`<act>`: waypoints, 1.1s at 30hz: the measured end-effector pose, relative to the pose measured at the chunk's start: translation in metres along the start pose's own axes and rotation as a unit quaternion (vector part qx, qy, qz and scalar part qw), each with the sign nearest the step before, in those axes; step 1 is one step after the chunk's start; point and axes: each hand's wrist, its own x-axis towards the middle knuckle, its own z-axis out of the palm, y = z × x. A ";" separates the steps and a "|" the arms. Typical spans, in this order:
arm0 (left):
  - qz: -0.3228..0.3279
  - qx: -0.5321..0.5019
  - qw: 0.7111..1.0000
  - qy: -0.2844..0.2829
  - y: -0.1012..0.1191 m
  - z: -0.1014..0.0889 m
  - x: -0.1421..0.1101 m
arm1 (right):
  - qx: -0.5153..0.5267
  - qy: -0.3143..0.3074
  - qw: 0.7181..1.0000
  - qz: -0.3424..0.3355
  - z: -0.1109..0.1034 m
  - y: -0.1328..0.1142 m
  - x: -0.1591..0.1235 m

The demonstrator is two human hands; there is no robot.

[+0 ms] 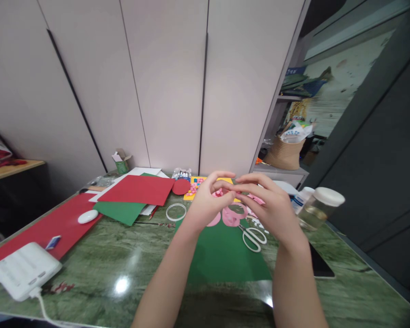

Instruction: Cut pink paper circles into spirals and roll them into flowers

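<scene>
Left grip (207, 200) and right grip (276, 207) sit close together near pink pieces (231, 218); cannot tell whether either pinches anything

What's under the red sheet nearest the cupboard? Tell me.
Green paper and white paper stick out from under the red sheet. Whatever lies beneath its middle is covered and can't be seen.

Pink is shown by the paper pieces (231, 217), white by the scissor handles (246, 231), and plain green by the near sheet (225, 259); the table (146, 250) is streaked in green, the cabinet (164, 91) coloured pale grey
</scene>
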 end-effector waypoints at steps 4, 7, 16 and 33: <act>0.001 -0.001 1.000 -0.003 0.001 0.000 -0.001 | -0.011 0.044 0.999 0.006 0.002 -0.001 0.002; -0.001 -0.005 1.000 -0.006 0.002 0.002 -0.001 | -0.011 0.056 0.998 0.013 0.003 -0.002 0.002; -0.008 -0.005 1.000 0.008 0.003 0.005 -0.001 | 0.003 0.059 0.998 0.022 0.004 -0.001 0.003; 0.006 -0.010 1.000 0.010 0.001 0.001 0.000 | -0.014 0.072 0.997 -0.013 0.004 0.001 0.001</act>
